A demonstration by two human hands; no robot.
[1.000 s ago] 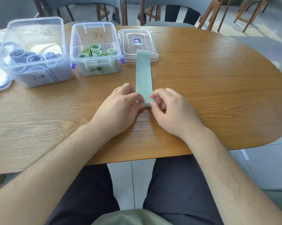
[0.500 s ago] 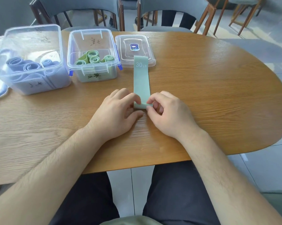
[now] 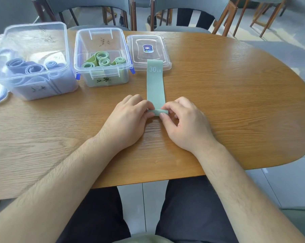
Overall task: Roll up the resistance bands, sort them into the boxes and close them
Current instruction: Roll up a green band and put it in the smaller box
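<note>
— Where's the band?

— The band (image 3: pixel 155 85) is a flat, matte sage strip printed "30 LB". It lies lengthwise on the table (image 3: pixel 235 102), an oval of varnished wood with a strong grain. Its far end overlaps the near edge of the lid (image 3: pixel 141 42). Its near end is wound into a tight little cylinder.

— And the hands?

— Both are clamped on that cylinder. The left hand (image 3: pixel 129 120) has its fingers curled down on the left end. The right hand (image 3: pixel 185 123) pinches the right end between thumb and forefinger, with the other fingers tucked under.

— The boxes?

— Two clear plastic tubs, both open, at the far left. The small box (image 3: pixel 81 50), with blue clips, holds green rolls (image 3: pixel 104 61), spirals standing on end. The big box (image 3: pixel 34 32) beside it holds blue rolls (image 3: pixel 32 68), wound looser. The lid is clear too, a rounded rectangle with a blue sticker, flat just right of the small box.
</note>
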